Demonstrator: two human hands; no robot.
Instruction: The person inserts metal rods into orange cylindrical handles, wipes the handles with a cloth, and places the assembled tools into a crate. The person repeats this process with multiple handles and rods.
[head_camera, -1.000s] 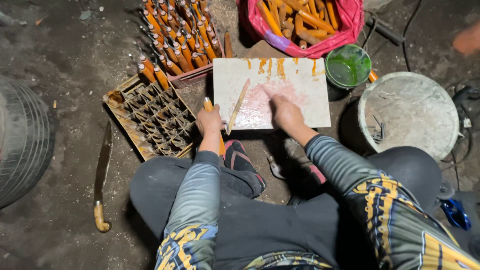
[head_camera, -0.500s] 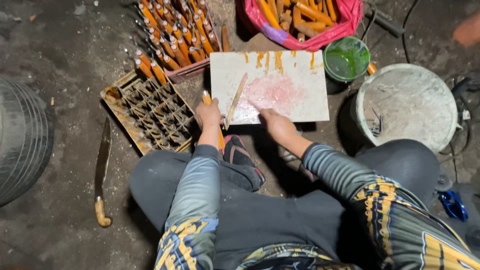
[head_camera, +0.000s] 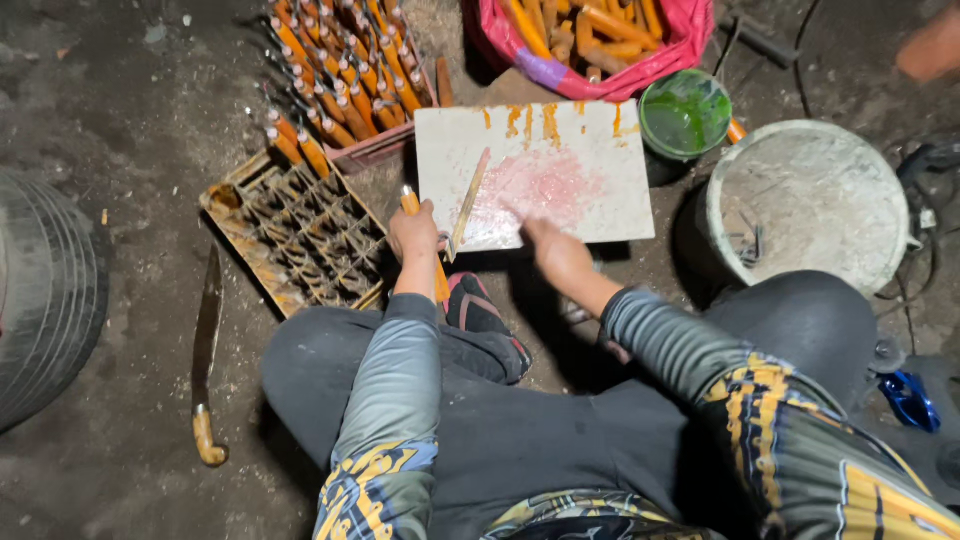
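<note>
Dim scene, lit from above near the centre: the white board (head_camera: 540, 175) and pale bucket (head_camera: 810, 205) glare a little, while the floor's (head_camera: 120, 130) corners fall dark. Right hand (head_camera: 555, 250) slightly motion-blurred; edges bend mildly.

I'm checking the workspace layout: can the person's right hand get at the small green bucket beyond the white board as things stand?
Probably yes: the right hand is empty at the white board's near edge, and nothing stands between it and the small green bucket.

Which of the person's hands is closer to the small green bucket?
The right hand. It rests at the near edge of the white square board, below and left of the small green bucket. The left hand, holding an orange stick, sits farther away at the board's left corner.
</note>
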